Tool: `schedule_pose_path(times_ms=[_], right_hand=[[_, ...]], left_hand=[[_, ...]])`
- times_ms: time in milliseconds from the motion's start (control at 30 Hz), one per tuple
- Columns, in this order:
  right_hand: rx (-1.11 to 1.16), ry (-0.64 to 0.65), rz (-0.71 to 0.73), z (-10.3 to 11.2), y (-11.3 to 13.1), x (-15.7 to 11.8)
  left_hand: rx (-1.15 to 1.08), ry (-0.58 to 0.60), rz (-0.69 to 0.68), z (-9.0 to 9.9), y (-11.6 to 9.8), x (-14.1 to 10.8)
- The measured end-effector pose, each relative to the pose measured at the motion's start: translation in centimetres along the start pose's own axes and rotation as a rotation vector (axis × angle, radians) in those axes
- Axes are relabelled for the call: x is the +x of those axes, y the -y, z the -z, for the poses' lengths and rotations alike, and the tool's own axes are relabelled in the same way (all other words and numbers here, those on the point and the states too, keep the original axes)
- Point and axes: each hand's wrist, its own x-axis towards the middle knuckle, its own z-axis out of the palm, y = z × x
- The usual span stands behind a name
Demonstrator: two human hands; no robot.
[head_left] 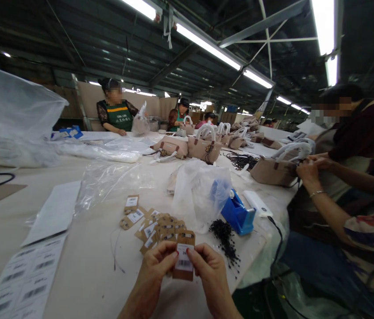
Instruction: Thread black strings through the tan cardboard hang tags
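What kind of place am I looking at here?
Most likely a handbag factory's finishing or packing area: beige handbags with wrapped handles crowd the long worktable, printed barcode label sheets lie on it, and a worker in a green apron stands behind it.

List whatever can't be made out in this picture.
All in the head view:
Fine print on the held tag, between left hand and right hand: too small, blurred.
Tag pile: lower tags hidden by those above.
Label sheet: near end cut off by the bottom edge.
Plastic bag: cloudy film veils whatever it covers.
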Motion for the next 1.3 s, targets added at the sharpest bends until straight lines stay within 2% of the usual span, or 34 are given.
schedule_pose_path(times_ms=[167, 333, 433, 600, 667, 833, 900, 1000, 1067, 1167, 1300], right_hand=[[0.086, 0.020, -0.065, 0.3, -0.7, 0.0], [0.025, 0.091, -0.016, 0.4, -1.4, -0.3], [-0.202, 0.096, 0.174, 0.2, -2.0, -0.8], [-0.723, -0.047, 0.743, -0.3, -3.0, -1.5], [-0.760, -0.035, 0.819, -0.4, -2.9, -1.7], [-0.666, 0.142, 0.697, 0.8, -1.7, -2.1], [-0.666, 0.039, 0.682, 2.4, -1.5, -2.0], [-0.728, -0.321, 0.652, 6.1, -2.2, -1.5], [-0.804, -0.470, 0.612, 8.6, -3.1, -1.2], [-0.894, -0.509, 0.514, 11.2, -4.6, -1.4], [-0.978, -0.472, 0.446, 11.7, -5.8, -2.1]], left_hand=[[-0.002, 0.025, 0.027, 0.2, 0.7, 0.3], [0.008, -0.007, 0.022, 0.3, 0.9, 0.4], [0.096, -0.029, -0.035, 0.3, 1.3, 0.5], [0.307, -0.070, -0.203, 1.1, 3.7, 1.7], [0.310, -0.078, -0.198, 1.2, 4.4, 1.9], [0.176, -0.049, -0.061, 0.1, 3.2, 0.9], [0.158, -0.058, -0.008, -0.3, 2.4, 0.4], [0.180, -0.096, 0.022, -0.5, 1.8, 0.2], [0.188, -0.083, 0.021, -0.4, 1.7, 0.4], [0.190, -0.047, 0.023, -0.2, 1.7, 0.5], [0.178, -0.066, 0.055, -0.2, 1.6, 0.4]])
